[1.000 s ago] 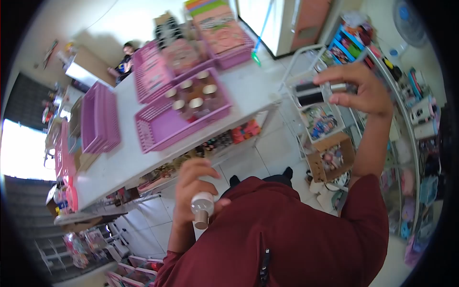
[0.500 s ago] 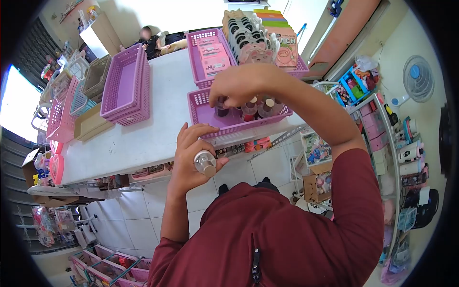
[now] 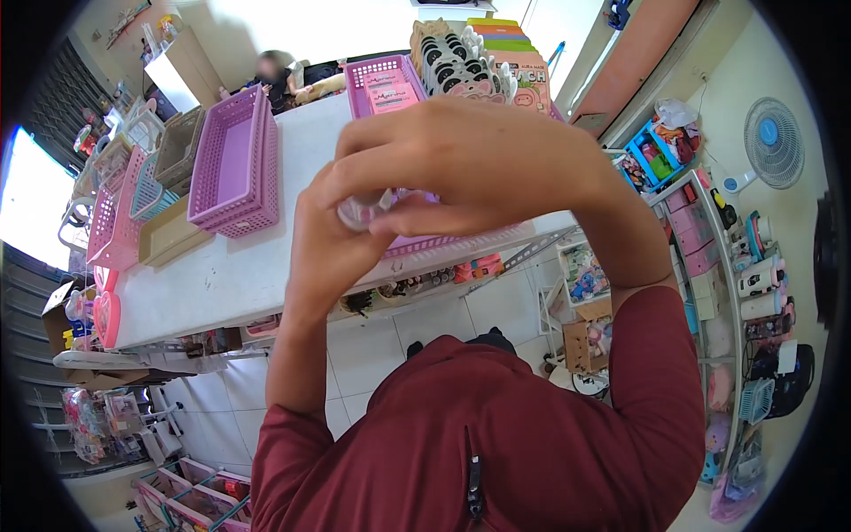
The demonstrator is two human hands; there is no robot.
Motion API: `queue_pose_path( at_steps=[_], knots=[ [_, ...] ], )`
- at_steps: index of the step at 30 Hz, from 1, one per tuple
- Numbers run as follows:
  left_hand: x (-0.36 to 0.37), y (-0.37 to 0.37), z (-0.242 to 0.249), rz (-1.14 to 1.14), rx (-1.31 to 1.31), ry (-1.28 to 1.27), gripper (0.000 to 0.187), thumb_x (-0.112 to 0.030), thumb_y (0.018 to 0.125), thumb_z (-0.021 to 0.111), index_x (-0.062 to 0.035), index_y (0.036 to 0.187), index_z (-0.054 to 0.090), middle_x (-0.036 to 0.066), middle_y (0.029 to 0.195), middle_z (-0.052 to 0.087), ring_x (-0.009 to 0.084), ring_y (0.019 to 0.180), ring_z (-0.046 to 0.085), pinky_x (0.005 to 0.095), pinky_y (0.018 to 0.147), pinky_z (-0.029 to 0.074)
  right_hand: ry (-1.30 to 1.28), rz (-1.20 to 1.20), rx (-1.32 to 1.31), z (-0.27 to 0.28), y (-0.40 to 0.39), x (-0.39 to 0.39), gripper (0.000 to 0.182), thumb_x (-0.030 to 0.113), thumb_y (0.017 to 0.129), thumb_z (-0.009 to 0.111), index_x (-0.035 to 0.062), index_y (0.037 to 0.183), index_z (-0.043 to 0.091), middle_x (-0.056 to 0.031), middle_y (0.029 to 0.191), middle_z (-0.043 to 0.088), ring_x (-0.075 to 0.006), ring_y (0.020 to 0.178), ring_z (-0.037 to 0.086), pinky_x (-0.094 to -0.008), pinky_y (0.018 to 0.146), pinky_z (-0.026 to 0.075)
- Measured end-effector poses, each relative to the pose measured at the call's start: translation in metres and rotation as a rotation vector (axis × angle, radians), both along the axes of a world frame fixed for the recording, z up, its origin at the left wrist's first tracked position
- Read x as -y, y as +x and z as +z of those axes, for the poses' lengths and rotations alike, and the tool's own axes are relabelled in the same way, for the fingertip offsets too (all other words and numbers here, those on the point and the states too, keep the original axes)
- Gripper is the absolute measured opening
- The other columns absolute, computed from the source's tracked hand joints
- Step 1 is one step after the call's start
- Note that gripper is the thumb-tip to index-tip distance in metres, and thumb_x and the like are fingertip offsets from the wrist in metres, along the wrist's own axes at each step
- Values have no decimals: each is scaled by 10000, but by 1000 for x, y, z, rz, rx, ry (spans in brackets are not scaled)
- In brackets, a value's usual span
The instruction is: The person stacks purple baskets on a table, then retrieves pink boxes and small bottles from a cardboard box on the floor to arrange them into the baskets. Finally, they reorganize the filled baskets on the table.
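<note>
Both hands meet above the front edge of the white table (image 3: 222, 275). My left hand (image 3: 328, 239) is closed around a small clear bottle (image 3: 356, 214), which is blurred. My right hand (image 3: 434, 164) reaches across from the right, its fingers curled over the bottle and its thumb against it. Behind and below my right hand, a purple basket (image 3: 425, 244) is mostly hidden, and so are the bottles in it. Another purple basket (image 3: 377, 71) holds pink packets (image 3: 388, 91) just beyond.
Panda-faced items (image 3: 456, 62) and colourful packs (image 3: 530, 80) stand at the back right. Stacked purple baskets (image 3: 235, 164) and a beige tray (image 3: 173, 232) sit on the left. A person (image 3: 277, 80) is beyond the table. A fan (image 3: 773, 142) and loaded shelves (image 3: 700, 230) are at right.
My right hand has come out of the purple basket and moved left to the bottle in my left hand. My left hand has risen slightly and moved left.
</note>
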State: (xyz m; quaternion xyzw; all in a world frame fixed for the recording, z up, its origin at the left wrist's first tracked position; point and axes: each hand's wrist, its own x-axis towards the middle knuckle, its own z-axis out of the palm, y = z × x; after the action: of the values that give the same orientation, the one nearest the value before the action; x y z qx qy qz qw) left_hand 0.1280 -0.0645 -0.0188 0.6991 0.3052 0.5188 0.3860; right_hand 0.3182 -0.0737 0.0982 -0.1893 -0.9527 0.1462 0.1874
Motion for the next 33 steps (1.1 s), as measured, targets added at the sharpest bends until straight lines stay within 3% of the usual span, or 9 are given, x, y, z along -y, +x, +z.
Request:
queue_pose_path(
  at_steps=[3,5,6,11,16,19,25,27,33],
  knots=[
    [-10,1,4,-36,-96,13,445,-213,772,901,9,1089,682,117,994,677,245,931,658,363,826,518,11,-107,63,-7,9,-9,332,199,849,742,49,1142,694,-122,1017,691,-328,959,691,-444,863,542],
    [-12,-4,6,-70,-384,264,528,-252,783,886,5,1185,660,151,1135,667,302,1138,610,408,979,479,-39,-119,52,-18,23,-20,310,204,845,739,48,1109,697,-111,952,703,-328,924,696,-445,845,543],
    [-13,-8,-2,-81,-370,190,552,-266,815,852,-9,1253,637,164,1227,643,341,1241,536,440,1069,424,-52,-139,107,-25,30,-25,281,188,834,735,46,1073,698,-108,903,705,-322,909,697,-445,827,540],
    [-36,-28,-14,-139,-491,183,450,-191,865,782,-14,1255,643,151,1190,677,315,1190,581,425,1047,447,-173,-155,279,-66,35,-37,223,139,830,720,44,1021,655,-102,920,675,-309,894,682,-439,786,540],
    [-48,-13,-11,-149,-644,227,392,-124,882,729,-14,1248,644,153,1147,697,297,1050,654,408,960,500,-256,-182,524,-85,22,-37,187,137,815,728,38,960,664,-114,930,667,-302,959,646,-449,880,514],
    [-49,-4,-11,-211,-598,136,377,-118,881,723,-17,1237,649,149,1149,692,309,947,681,414,870,535,7,-39,130,-81,42,-36,231,144,797,745,35,987,670,-113,927,667,-306,915,657,-450,835,528],
    [-38,6,5,-173,-538,219,372,-158,881,740,-31,1223,666,123,1116,686,316,943,691,422,834,544,-227,-377,384,-65,84,-24,284,154,756,768,58,1015,700,-89,890,696,-283,910,672,-448,786,540],
    [-41,16,6,-94,-520,466,337,-199,886,743,-27,1170,685,125,1104,687,330,950,687,435,837,539,-197,-411,388,-80,80,-21,282,155,757,767,65,1018,708,-86,891,706,-286,907,677,-444,787,539],
    [-74,51,20,-302,-691,452,309,-188,915,702,-35,1183,701,161,1060,723,336,975,695,430,861,553,-40,-468,255,-81,86,-6,294,167,770,776,72,1045,731,-86,880,729,-295,862,696,-420,792,547]
  ],
)
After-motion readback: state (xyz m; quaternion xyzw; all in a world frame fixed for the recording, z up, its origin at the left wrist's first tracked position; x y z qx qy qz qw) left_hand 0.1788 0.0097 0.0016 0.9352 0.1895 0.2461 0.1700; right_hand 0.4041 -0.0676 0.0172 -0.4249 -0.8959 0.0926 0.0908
